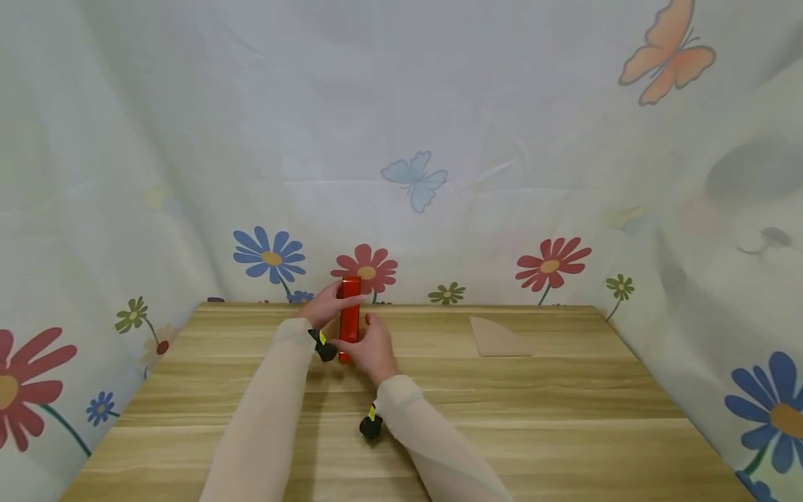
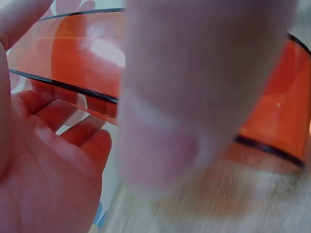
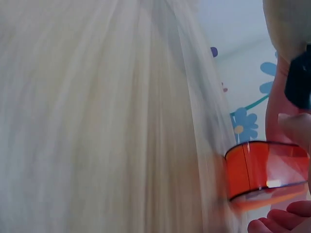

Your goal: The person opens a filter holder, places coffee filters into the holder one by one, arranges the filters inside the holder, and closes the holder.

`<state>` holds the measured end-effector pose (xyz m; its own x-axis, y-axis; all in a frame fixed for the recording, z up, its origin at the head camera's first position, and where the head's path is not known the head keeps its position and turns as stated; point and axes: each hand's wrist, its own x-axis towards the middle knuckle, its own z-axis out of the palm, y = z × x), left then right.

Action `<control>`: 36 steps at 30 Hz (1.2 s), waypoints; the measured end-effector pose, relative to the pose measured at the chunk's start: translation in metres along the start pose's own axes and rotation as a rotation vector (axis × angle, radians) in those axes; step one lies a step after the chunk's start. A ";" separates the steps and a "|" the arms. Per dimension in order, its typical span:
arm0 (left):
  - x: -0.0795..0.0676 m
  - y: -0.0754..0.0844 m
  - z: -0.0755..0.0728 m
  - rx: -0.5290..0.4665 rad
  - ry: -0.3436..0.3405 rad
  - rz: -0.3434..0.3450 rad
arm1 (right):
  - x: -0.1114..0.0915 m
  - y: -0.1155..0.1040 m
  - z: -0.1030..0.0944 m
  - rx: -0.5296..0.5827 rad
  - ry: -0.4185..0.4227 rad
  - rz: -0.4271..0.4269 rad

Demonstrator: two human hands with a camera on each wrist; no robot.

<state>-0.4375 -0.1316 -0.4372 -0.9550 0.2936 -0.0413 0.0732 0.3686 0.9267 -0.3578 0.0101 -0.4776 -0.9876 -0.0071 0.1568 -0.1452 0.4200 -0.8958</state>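
Observation:
A long, glossy red see-through plastic piece with black edges [image 1: 350, 322] stands out from the tabletop near its back edge. My left hand [image 1: 323, 307] grips its upper part, with the thumb across the front. In the left wrist view, fingers [image 2: 73, 121] of that hand show behind the plastic piece [image 2: 82, 58]. From the right, my right hand [image 1: 371, 348] is around the lower end, its thumb in front and its index finger apart from the side. Below the piece [image 3: 262, 165], the right fingers [image 3: 282, 221] are loosely bent in the right wrist view.
A flat beige quarter-circle piece [image 1: 498, 339] lies on the wooden tabletop [image 1: 533, 397] to the right. Behind the table hangs a pale curtain [image 1: 314, 139] printed with flowers and butterflies. Small black wrist cameras stick out from both sleeves.

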 end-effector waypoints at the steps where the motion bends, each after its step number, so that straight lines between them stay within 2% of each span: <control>1: -0.001 0.001 0.000 -0.002 0.001 0.005 | 0.000 -0.001 0.001 0.008 -0.001 0.000; 6: 0.000 0.001 0.000 0.004 0.007 0.017 | -0.001 -0.004 0.005 0.033 0.011 0.024; 10: 0.003 -0.002 0.000 -0.011 0.019 -0.007 | -0.001 -0.003 0.008 0.036 0.025 0.038; 22: 0.004 -0.009 0.001 -0.038 0.046 0.004 | 0.000 0.000 0.014 0.059 0.066 0.003; 29: -0.004 -0.005 0.003 -0.026 0.074 0.037 | 0.001 0.000 0.010 0.024 0.059 -0.036; 36: -0.007 -0.006 0.002 -0.043 0.064 0.042 | 0.001 -0.002 -0.002 -0.019 0.026 -0.060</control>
<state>-0.4306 -0.1345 -0.4429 -0.9678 0.2507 0.0208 0.1027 0.3184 0.9424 -0.3583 0.0114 -0.4749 -0.9752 -0.0095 0.2212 -0.2031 0.4368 -0.8764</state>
